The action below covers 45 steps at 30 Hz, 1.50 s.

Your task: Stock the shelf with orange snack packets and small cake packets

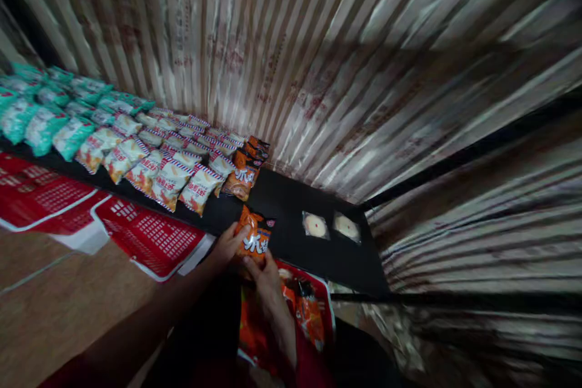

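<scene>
- Dark red sleeves (313,361), nearest the camera, run off the lower edge; dim light blurs their outline against my dark-clothed legs (195,315).
- Left hand (228,244), mine: fingers closed on the left side of an orange bag (254,239); the fingertips behind it are hidden.
- Right hand (266,276), mine: thumb and fingers grip the same bag at its lower edge, partly covering it. I hold it at the front edge of a black shelf (287,191); whether it touches the shelf I cannot tell. Its large white characters face up, the last one partly cut off.
- Red basket (331,309) below the shelf, between my legs: my right forearm hides its middle. Orange packs (311,318) lie inside, too dim to count.
- Orange bags on the shelf (243,176) form the near end of the stock; those farther back show only in part.
- White bags with striped edges (170,182) adjoin them on the left, overlapping one another; teal bags (43,127) follow, cut off by the left edge.
- Two flat clear packets (331,226) lie apart on the right; their small red marks are illegible.
- Striped sheeting (273,42) behind: print smeared, upper part cut off.
</scene>
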Each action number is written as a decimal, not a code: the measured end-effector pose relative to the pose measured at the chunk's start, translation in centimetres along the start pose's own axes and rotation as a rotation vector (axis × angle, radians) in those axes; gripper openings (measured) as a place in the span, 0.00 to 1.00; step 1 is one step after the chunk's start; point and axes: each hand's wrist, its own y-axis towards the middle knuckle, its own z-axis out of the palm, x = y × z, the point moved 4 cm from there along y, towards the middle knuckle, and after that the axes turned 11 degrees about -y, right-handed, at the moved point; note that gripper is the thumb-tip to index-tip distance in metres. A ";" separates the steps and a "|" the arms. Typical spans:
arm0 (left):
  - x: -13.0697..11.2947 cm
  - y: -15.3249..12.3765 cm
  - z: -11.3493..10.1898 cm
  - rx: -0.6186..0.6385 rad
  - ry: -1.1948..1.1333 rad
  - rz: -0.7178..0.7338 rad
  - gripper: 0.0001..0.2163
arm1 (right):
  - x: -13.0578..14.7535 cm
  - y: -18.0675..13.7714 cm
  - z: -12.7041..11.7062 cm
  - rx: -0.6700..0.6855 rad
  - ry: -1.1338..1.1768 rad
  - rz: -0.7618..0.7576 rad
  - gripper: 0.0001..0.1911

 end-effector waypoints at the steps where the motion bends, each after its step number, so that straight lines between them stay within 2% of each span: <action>1: -0.3 0.2 -0.1 -0.007 0.004 0.033 0.27 | 0.1 0.4 0.2 -0.001 0.020 -0.009 0.24; 7: -1.9 1.0 -1.1 -0.130 0.205 0.197 0.20 | 1.2 3.7 1.2 -0.102 0.048 -0.108 0.25; 13: -2.2 1.2 -2.6 -0.277 0.494 0.314 0.25 | 1.8 6.8 2.6 -0.123 -0.036 -0.202 0.24; 23: -1.3 1.7 -3.7 -0.290 0.752 0.622 0.23 | 1.7 10.0 3.5 -0.273 -0.199 -0.275 0.21; 36: -1.6 3.5 -5.4 -0.278 0.872 0.677 0.22 | 3.2 12.5 5.4 -0.262 -0.255 -0.312 0.23; 41: -1.7 4.1 -5.8 -0.285 0.923 0.735 0.23 | 3.7 13.0 5.9 -0.265 -0.271 -0.323 0.22; 45: -1.7 4.3 -5.9 -0.315 0.926 0.787 0.23 | 3.9 13.7 6.6 -0.215 -0.236 -0.340 0.22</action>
